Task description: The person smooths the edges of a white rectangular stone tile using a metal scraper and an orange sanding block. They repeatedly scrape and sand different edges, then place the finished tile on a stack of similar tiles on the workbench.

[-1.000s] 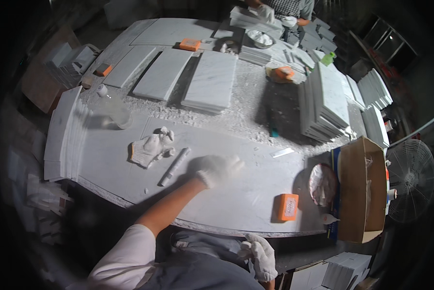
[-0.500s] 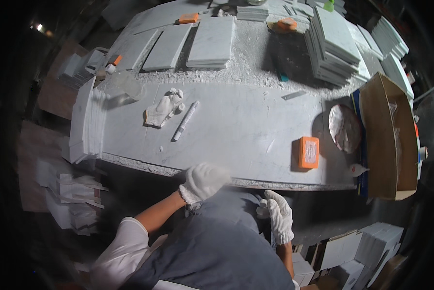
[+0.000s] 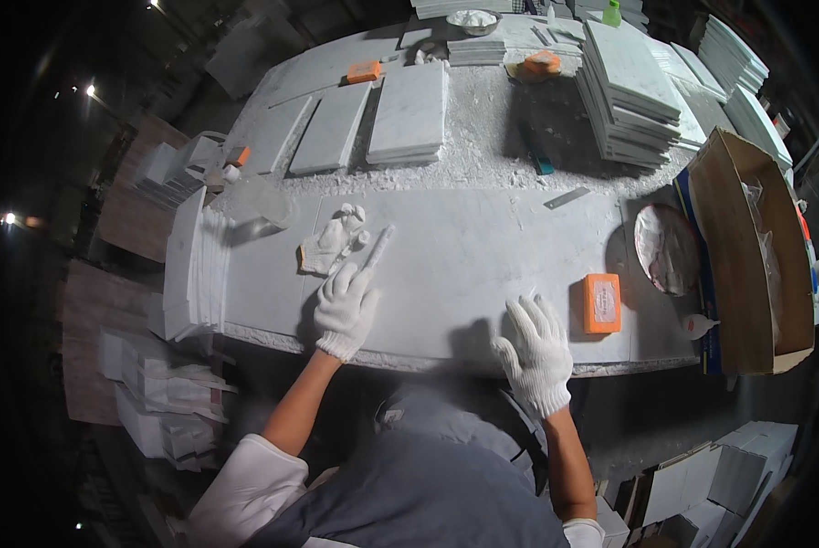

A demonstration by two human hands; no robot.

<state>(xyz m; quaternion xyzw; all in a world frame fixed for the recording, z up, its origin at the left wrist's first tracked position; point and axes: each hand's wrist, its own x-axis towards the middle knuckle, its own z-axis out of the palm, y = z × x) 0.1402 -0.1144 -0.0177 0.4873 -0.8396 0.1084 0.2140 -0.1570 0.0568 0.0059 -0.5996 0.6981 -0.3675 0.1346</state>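
Note:
Both my hands wear white knitted gloves. My left hand (image 3: 344, 312) rests palm down near the front edge of a pale marble-like slab (image 3: 446, 265), its fingers apart. Its fingertips reach the near end of a slim white stick (image 3: 381, 247), which looks like a marker, though I cannot tell whether they touch it. Just beyond lies a loose white glove (image 3: 334, 242). My right hand (image 3: 535, 352) is spread open over the slab's front edge with nothing in it. Beside it on the right sits an orange block (image 3: 602, 304) with a pale label.
Stone tiles (image 3: 407, 114) lie across the dusty back of the table. A tall tile stack (image 3: 633, 91) stands at the back right. On the right are a cardboard box (image 3: 747, 265), a round dish (image 3: 667, 248) and a small white bottle (image 3: 699, 326). White slabs (image 3: 195, 265) stand at left.
Both hands have come up from in front of my body and the table's edge onto the slab, fingers now spread. My left hand has moved toward the white stick. The view has shifted slightly.

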